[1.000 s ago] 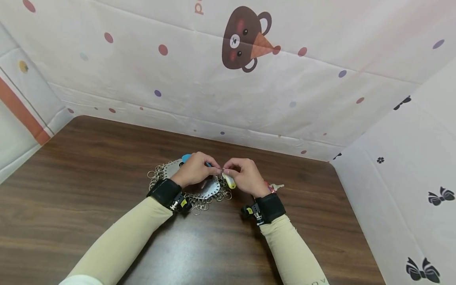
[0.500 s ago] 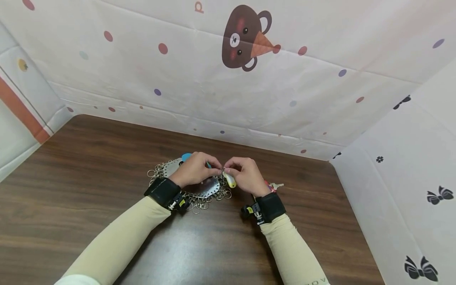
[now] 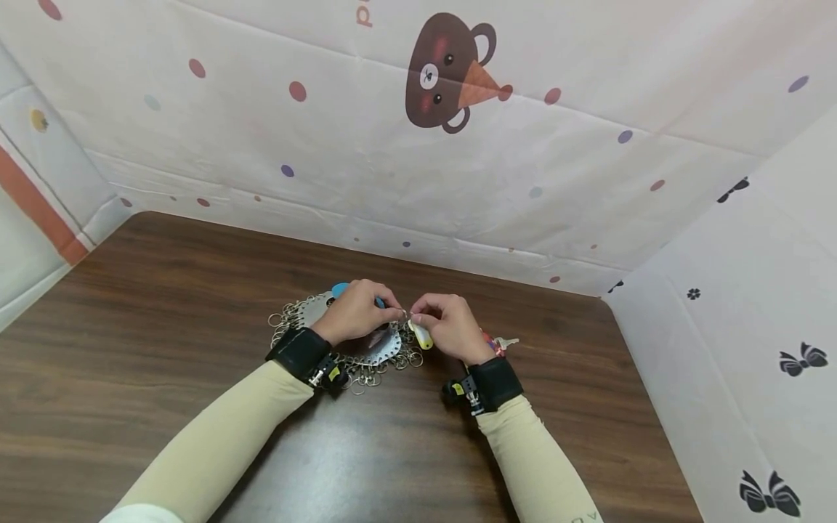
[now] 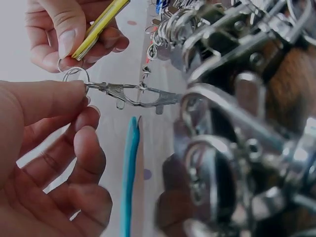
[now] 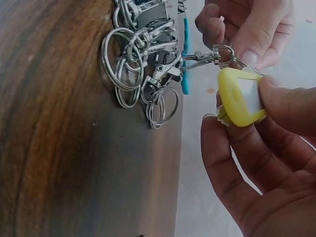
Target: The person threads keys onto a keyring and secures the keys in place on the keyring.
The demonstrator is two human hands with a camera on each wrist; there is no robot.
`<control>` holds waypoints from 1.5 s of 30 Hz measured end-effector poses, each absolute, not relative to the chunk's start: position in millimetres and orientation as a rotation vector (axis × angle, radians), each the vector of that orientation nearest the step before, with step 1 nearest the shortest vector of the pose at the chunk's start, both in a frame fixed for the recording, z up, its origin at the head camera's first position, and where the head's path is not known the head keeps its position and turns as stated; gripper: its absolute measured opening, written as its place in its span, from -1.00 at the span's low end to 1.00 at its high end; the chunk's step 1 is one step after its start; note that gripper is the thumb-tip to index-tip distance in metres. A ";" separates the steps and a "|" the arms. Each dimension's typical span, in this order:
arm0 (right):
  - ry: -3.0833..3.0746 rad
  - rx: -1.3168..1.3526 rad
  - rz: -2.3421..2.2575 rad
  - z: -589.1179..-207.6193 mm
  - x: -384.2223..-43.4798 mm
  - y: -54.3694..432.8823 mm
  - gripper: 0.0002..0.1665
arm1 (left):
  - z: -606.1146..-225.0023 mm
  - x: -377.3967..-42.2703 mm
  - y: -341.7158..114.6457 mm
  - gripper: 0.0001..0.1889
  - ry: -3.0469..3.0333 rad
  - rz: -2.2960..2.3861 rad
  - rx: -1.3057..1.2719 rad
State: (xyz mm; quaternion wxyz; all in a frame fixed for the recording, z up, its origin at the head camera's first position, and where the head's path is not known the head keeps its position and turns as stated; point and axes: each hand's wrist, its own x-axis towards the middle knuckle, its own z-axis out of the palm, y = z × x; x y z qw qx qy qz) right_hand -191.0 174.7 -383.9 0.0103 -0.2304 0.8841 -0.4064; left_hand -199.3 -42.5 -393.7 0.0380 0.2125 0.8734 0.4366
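Spotted sheeting backs the tabletop. At the disc's 3 o'clock, the left grip pinches a ring, the right grip a yellow tag. Seemingly they're being linked; next calls for prying the ring steadily.

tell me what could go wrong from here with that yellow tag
The left hand holds the metal clip at its ring end with the fingertips, so it might slip free. The yellow tag, pinched in the right hand, could drop if that grip loosens. Other clips crowd close by, so the tag might snag on them.
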 end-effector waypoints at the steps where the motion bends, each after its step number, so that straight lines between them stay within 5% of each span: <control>1: 2.761 -0.726 -1.273 -383.0 -191.1 174.6 -0.89 | -393.2 -199.3 -42.0 -0.90 2.681 1.331 0.658; 15: 2.725 -0.735 -1.317 -374.4 -194.0 173.6 -0.88 | -378.8 -202.4 -35.2 -0.91 2.739 1.159 0.914; 24: 2.753 -0.789 -1.237 -375.1 -193.1 175.3 -0.88 | -386.4 -205.3 -34.9 -0.92 2.694 1.261 0.717; 33: 2.771 -0.833 -1.240 -372.0 -194.9 177.8 -0.87 | -377.3 -207.2 -36.7 -0.92 2.687 1.286 0.855; 45: 2.743 -0.975 -1.133 -381.5 -193.1 178.4 -0.89 | -381.1 -208.2 -27.5 -0.79 2.619 1.388 0.406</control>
